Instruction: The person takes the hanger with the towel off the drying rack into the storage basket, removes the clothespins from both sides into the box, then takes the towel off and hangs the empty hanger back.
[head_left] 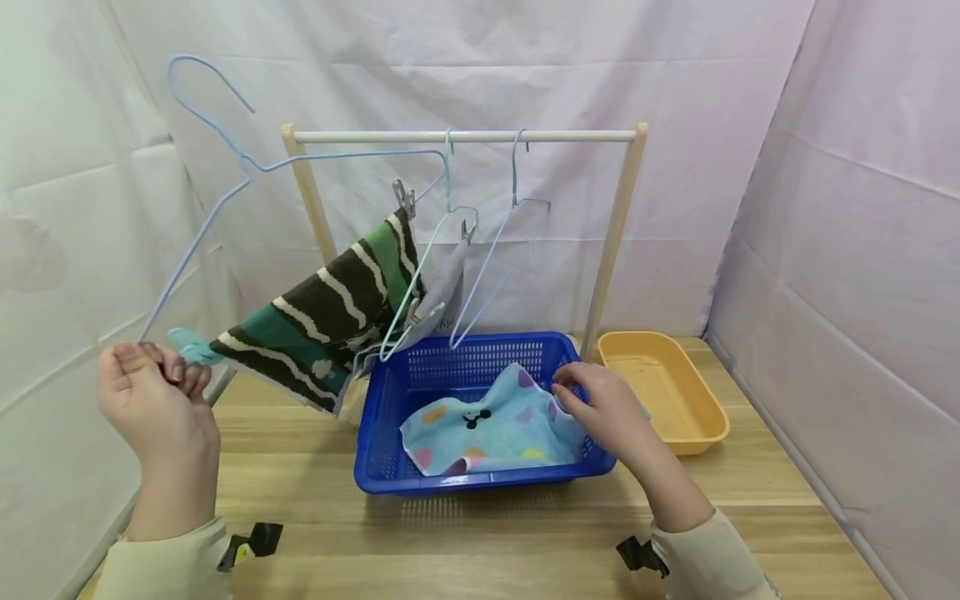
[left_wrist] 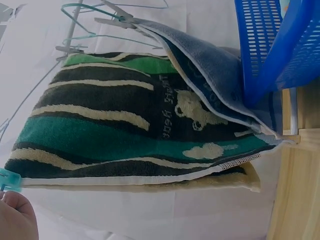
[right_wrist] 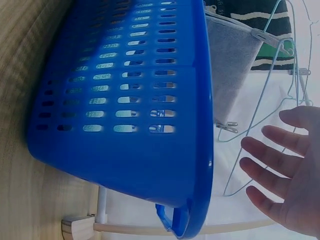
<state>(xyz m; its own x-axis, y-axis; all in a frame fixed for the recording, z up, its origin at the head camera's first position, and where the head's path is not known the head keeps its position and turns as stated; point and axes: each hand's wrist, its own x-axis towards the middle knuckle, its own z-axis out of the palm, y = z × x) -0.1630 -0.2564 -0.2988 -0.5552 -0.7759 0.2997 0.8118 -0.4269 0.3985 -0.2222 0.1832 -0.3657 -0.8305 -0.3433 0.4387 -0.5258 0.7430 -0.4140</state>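
Observation:
My left hand [head_left: 161, 400], fingers curled, grips the lower left corner of a light blue wire hanger [head_left: 360, 155], whose hook points up off the rack. A striped green and dark brown towel [head_left: 337, 300] hangs from it, held by a teal clip [head_left: 193, 346] beside my fingers and a grey clip [head_left: 405, 198] at the other end. Over the right rim of a blue basket [head_left: 480, 479] hovers my right hand [head_left: 611, 408], empty; the right wrist view shows its fingers [right_wrist: 272, 155] spread. A light blue spotted towel [head_left: 487, 437] lies inside the basket.
Behind the basket stands a rack with a white bar [head_left: 375, 137] and wooden posts. A pale green hanger [head_left: 420, 275] with a clipped grey towel [head_left: 447, 279] and a blue hanger [head_left: 483, 279] hang there. A yellow-orange tray [head_left: 697, 392] sits right of the basket.

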